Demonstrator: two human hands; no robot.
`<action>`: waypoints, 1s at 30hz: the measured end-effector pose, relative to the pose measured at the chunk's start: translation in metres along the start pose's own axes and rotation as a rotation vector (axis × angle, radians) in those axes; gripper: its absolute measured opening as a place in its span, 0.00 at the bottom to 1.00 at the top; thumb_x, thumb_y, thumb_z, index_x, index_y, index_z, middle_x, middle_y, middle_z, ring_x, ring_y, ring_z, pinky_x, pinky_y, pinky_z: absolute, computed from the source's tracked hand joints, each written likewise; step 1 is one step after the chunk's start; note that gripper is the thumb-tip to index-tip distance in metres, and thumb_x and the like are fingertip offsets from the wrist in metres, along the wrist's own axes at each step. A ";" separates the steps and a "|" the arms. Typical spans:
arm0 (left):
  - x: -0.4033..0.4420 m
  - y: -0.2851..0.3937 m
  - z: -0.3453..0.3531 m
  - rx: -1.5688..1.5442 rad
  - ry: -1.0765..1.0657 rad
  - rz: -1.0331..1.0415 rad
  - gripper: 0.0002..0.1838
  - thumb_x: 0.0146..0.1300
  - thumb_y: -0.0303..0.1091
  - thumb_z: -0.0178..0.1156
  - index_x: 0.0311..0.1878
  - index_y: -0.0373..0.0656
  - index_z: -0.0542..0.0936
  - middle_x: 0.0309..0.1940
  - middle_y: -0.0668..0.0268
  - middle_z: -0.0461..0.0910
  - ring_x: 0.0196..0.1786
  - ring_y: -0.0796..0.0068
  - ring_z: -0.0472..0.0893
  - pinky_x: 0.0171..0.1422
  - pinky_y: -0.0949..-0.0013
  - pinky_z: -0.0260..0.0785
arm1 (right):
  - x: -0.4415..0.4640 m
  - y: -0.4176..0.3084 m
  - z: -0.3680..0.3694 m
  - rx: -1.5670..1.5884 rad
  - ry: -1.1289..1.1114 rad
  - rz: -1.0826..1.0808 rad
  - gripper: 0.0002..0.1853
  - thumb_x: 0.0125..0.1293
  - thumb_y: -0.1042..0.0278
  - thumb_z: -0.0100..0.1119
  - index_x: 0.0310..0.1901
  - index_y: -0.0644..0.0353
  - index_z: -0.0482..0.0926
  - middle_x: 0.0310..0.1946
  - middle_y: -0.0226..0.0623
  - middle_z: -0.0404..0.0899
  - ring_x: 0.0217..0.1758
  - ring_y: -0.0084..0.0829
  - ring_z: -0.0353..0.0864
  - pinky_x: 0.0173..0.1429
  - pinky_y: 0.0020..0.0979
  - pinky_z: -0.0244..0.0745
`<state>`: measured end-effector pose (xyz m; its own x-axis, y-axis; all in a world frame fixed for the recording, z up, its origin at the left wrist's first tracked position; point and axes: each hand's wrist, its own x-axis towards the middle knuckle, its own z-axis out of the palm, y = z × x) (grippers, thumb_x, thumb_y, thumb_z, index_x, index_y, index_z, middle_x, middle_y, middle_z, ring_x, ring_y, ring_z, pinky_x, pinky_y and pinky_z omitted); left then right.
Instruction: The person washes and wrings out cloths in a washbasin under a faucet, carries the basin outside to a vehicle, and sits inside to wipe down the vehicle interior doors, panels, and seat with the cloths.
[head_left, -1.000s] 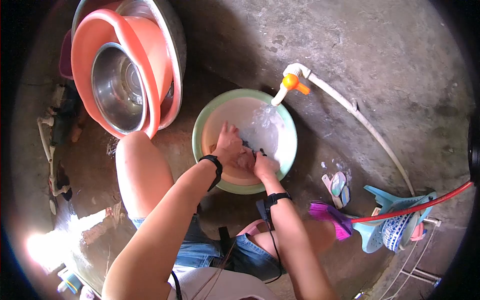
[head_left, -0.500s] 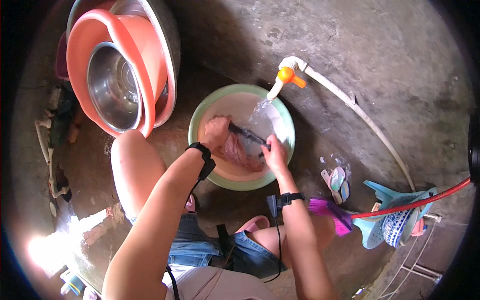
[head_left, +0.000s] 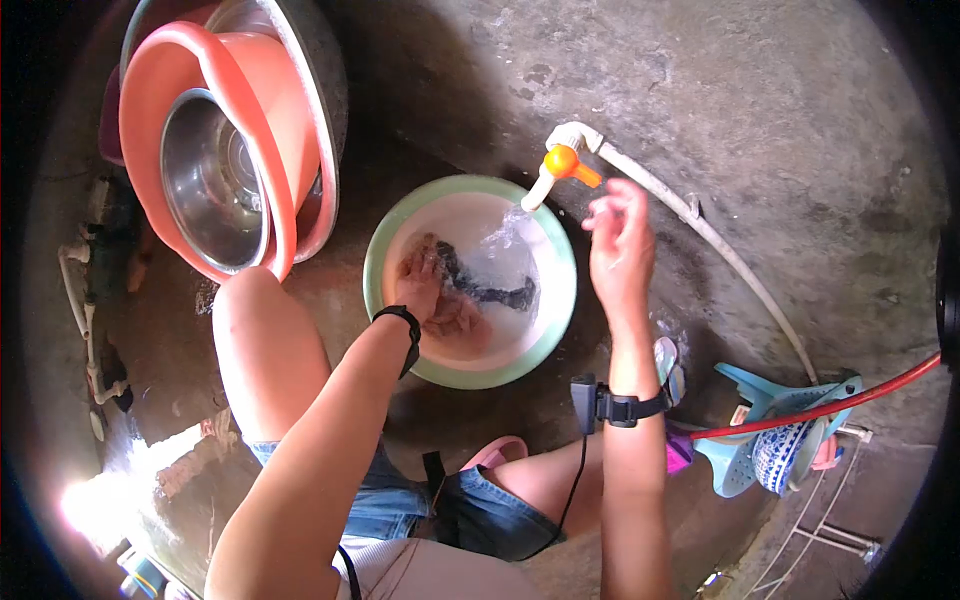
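Head view: dark strip slants down to right.

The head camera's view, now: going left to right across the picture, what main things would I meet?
Coral basin holding a steel bowl → green-rimmed basin of water → the person's raised right hand → light-blue plastic piece with holes.

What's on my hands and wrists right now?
Left hand: bare, black band at the wrist. Right hand: bare, black strap with a dark box beside it, a black cable running down. No sleeves on either forearm.
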<state>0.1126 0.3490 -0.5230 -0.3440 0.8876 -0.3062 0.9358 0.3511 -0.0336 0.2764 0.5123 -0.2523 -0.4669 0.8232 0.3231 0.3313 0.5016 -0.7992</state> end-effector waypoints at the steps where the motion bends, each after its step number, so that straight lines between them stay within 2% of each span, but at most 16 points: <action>1: 0.000 0.005 0.002 -0.005 -0.004 0.004 0.28 0.64 0.38 0.48 0.68 0.50 0.61 0.73 0.63 0.47 0.74 0.54 0.44 0.75 0.50 0.35 | 0.009 -0.009 -0.006 -0.101 0.000 -0.095 0.14 0.64 0.73 0.50 0.52 0.62 0.68 0.34 0.43 0.77 0.33 0.39 0.80 0.38 0.37 0.75; 3: 0.000 0.011 0.001 -0.860 0.160 -0.263 0.29 0.62 0.33 0.48 0.68 0.47 0.60 0.73 0.57 0.45 0.74 0.51 0.42 0.75 0.49 0.35 | 0.017 -0.021 -0.010 -0.197 -0.006 -0.190 0.15 0.63 0.74 0.49 0.52 0.62 0.67 0.34 0.43 0.77 0.32 0.40 0.80 0.37 0.38 0.75; 4: -0.001 0.008 -0.005 -0.859 0.160 -0.267 0.29 0.62 0.33 0.48 0.68 0.47 0.60 0.73 0.57 0.45 0.74 0.51 0.42 0.75 0.49 0.35 | 0.019 -0.026 -0.009 -0.404 -0.009 -0.313 0.14 0.62 0.75 0.49 0.50 0.64 0.68 0.34 0.44 0.77 0.32 0.41 0.80 0.37 0.39 0.76; 6: -0.005 0.000 -0.027 -0.157 -0.208 0.032 0.31 0.60 0.32 0.50 0.69 0.47 0.59 0.72 0.53 0.43 0.73 0.45 0.43 0.74 0.47 0.37 | 0.021 -0.040 -0.006 -0.609 -0.011 -0.439 0.13 0.60 0.75 0.49 0.47 0.65 0.68 0.33 0.45 0.77 0.33 0.41 0.81 0.37 0.40 0.76; 8: -0.003 -0.005 -0.037 -0.111 -0.240 0.072 0.32 0.58 0.32 0.51 0.69 0.47 0.59 0.73 0.52 0.43 0.73 0.42 0.43 0.74 0.46 0.38 | 0.010 -0.058 0.005 -0.884 -0.229 -0.163 0.08 0.58 0.74 0.50 0.39 0.66 0.69 0.30 0.47 0.76 0.32 0.42 0.81 0.36 0.40 0.77; 10: -0.002 -0.008 -0.040 -0.063 -0.277 0.114 0.33 0.57 0.33 0.53 0.69 0.47 0.59 0.73 0.51 0.42 0.72 0.40 0.43 0.74 0.45 0.39 | 0.001 -0.068 0.022 -0.898 -0.229 -0.234 0.07 0.58 0.71 0.51 0.35 0.66 0.69 0.24 0.45 0.76 0.26 0.43 0.80 0.33 0.36 0.78; 14: 0.007 -0.010 -0.039 -0.039 -0.192 0.166 0.27 0.54 0.33 0.54 0.61 0.42 0.69 0.68 0.51 0.53 0.69 0.43 0.53 0.71 0.47 0.47 | 0.002 -0.057 0.027 -0.662 -0.259 -0.258 0.08 0.60 0.74 0.49 0.38 0.69 0.69 0.27 0.45 0.78 0.26 0.38 0.82 0.32 0.33 0.78; 16: 0.016 -0.013 -0.045 -0.054 -0.161 0.208 0.25 0.53 0.32 0.55 0.57 0.40 0.73 0.66 0.52 0.58 0.68 0.46 0.58 0.69 0.49 0.51 | -0.008 -0.022 0.017 0.206 -0.261 -0.025 0.09 0.62 0.74 0.50 0.43 0.66 0.70 0.28 0.42 0.78 0.27 0.34 0.81 0.32 0.30 0.78; 18: 0.020 -0.016 -0.096 -0.291 -0.074 -0.020 0.21 0.52 0.33 0.58 0.51 0.39 0.77 0.60 0.54 0.64 0.62 0.52 0.64 0.63 0.52 0.58 | -0.026 0.019 0.007 0.199 -0.251 0.304 0.09 0.64 0.71 0.51 0.45 0.62 0.71 0.33 0.46 0.77 0.34 0.35 0.81 0.37 0.31 0.77; 19: 0.013 -0.020 -0.097 -0.188 0.268 -0.056 0.21 0.53 0.34 0.59 0.52 0.40 0.75 0.59 0.53 0.65 0.59 0.55 0.67 0.60 0.54 0.60 | -0.040 0.067 0.010 -0.133 -0.180 0.245 0.12 0.63 0.68 0.52 0.46 0.63 0.71 0.40 0.49 0.77 0.43 0.43 0.79 0.47 0.36 0.75; 20: 0.004 -0.022 -0.107 -0.182 0.253 -0.065 0.21 0.53 0.34 0.59 0.52 0.40 0.75 0.59 0.53 0.65 0.59 0.55 0.67 0.60 0.54 0.60 | -0.054 0.092 0.009 -0.328 -0.214 0.381 0.19 0.62 0.63 0.55 0.51 0.65 0.69 0.47 0.53 0.74 0.53 0.49 0.74 0.56 0.41 0.70; 22: -0.013 -0.026 -0.132 -0.270 0.493 -0.413 0.26 0.54 0.32 0.55 0.58 0.40 0.69 0.58 0.50 0.64 0.58 0.55 0.69 0.62 0.54 0.59 | -0.094 0.144 0.013 -0.609 -0.336 0.436 0.32 0.59 0.57 0.59 0.60 0.66 0.62 0.52 0.57 0.72 0.54 0.51 0.73 0.60 0.44 0.66; 24: -0.022 -0.036 -0.119 -0.226 0.413 -0.524 0.28 0.57 0.33 0.55 0.62 0.41 0.64 0.57 0.50 0.65 0.54 0.54 0.72 0.59 0.53 0.64 | -0.108 0.135 0.014 -0.450 -0.507 0.731 0.31 0.55 0.60 0.63 0.56 0.67 0.63 0.50 0.57 0.74 0.50 0.53 0.76 0.59 0.42 0.68; 25: -0.027 -0.043 -0.115 -0.373 0.195 -0.574 0.28 0.57 0.32 0.54 0.62 0.39 0.62 0.57 0.49 0.65 0.53 0.50 0.74 0.57 0.52 0.66 | -0.118 0.150 0.018 -0.445 -0.525 0.741 0.31 0.55 0.60 0.63 0.56 0.67 0.63 0.50 0.57 0.74 0.50 0.53 0.76 0.59 0.42 0.68; 27: -0.034 -0.066 -0.101 -0.572 -0.049 -0.548 0.30 0.55 0.27 0.52 0.63 0.35 0.59 0.55 0.44 0.68 0.51 0.42 0.76 0.53 0.53 0.72 | -0.141 0.196 0.027 -0.128 -0.402 0.915 0.28 0.54 0.70 0.65 0.55 0.59 0.62 0.46 0.44 0.75 0.46 0.37 0.79 0.43 0.42 0.78; 30: -0.034 -0.087 -0.097 -0.621 -0.301 -0.572 0.32 0.53 0.25 0.52 0.63 0.34 0.58 0.53 0.41 0.71 0.54 0.45 0.74 0.54 0.55 0.71 | -0.132 0.170 0.019 0.227 -0.341 1.111 0.25 0.48 0.73 0.68 0.46 0.60 0.65 0.41 0.42 0.78 0.40 0.37 0.80 0.36 0.37 0.78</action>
<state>0.0353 0.3176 -0.4171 -0.6284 0.4419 -0.6402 0.3865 0.8916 0.2360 0.3783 0.4840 -0.4401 -0.2206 0.6475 -0.7294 0.5564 -0.5306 -0.6394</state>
